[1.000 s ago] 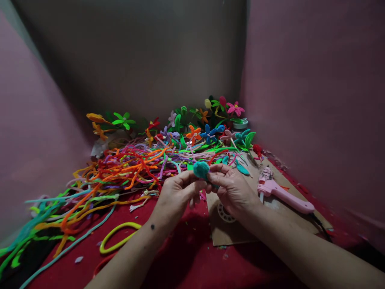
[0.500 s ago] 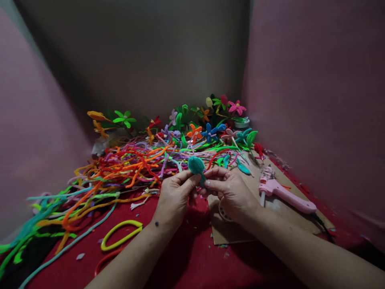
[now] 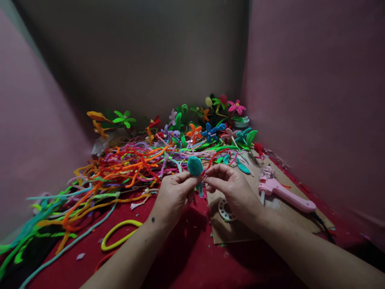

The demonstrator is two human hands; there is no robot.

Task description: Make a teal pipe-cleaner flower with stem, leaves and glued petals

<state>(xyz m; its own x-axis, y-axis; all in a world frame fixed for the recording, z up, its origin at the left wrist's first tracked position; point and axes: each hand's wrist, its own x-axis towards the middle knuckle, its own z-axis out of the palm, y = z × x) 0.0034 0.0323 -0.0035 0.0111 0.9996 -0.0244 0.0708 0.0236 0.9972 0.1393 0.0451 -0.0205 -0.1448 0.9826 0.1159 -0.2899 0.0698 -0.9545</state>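
Note:
A teal pipe-cleaner flower bud (image 3: pixel 195 165) stands upright in my left hand (image 3: pixel 176 192), pinched at its base between thumb and fingers. Its short teal tail ends hang below those fingers. Close on the right side of the bud is my right hand (image 3: pixel 237 190), thumb and forefinger pressed together at the tips. Whatever those tips hold, if anything, is too small to make out. Below the right hand, a white ring with holes (image 3: pixel 226 210) lies on a brown board (image 3: pixel 237 235).
A pink glue gun (image 3: pixel 285 194) rests on the board at right. Loose pipe cleaners (image 3: pixel 126 164) heap across the left and middle of the red cloth (image 3: pixel 174 257). Pipe-cleaner flowers (image 3: pixel 209 132) stand behind. A yellow-handled tool (image 3: pixel 112 235) lies by my left forearm.
My right fingers have come off the bud's stem and drawn slightly up, uncovering the tail ends and more of the white ring. The bud has turned more upright in my left hand.

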